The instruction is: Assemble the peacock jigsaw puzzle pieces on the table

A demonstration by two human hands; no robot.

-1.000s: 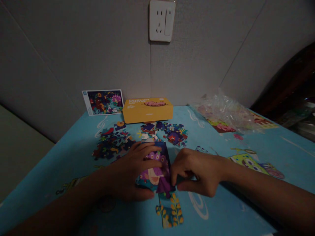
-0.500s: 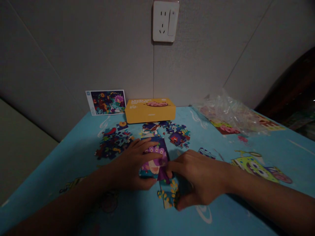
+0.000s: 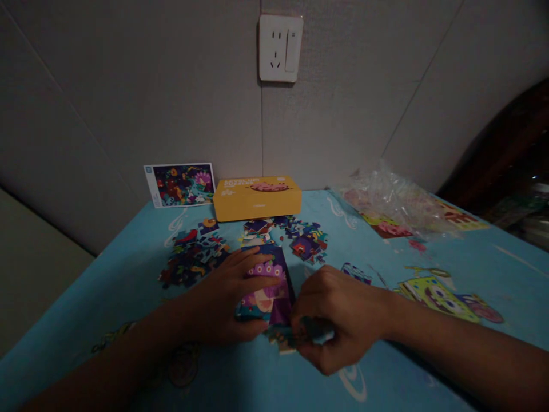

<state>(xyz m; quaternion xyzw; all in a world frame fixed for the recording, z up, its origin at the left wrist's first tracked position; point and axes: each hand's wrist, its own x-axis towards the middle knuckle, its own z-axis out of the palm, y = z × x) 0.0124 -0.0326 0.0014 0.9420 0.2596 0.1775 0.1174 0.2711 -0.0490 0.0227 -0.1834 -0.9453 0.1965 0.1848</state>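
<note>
Right fingers pinch a small puzzle part just below the larger joined block

The joined puzzle block (image 3: pixel 272 292) lies flat on the blue desk (image 3: pixel 206 372), under the left hand's (image 3: pixel 218 300) fingers and just left of the right hand's (image 3: pixel 343 320). Its long axis runs away from the person, the far end leaning slightly left, with the row of pink eyed shapes towards that end. The left fingers are open and spread across its left side, the thumb near its lower edge. The right fingers are curled, thumb and index closed on the small puzzle part (image 3: pixel 285 339), which is blurred and partly hidden, so its tilt is unclear.

Beyond the left fingers lie a heap of loose pieces (image 3: pixel 193 260) and, farther off, the picture card (image 3: pixel 183 185). Past both hands' fingers, a yellow box (image 3: pixel 257 201) lies crosswise, its long axis running left to right. A clear plastic bag (image 3: pixel 398 197) sits well beyond the right fingers, to their right
</note>
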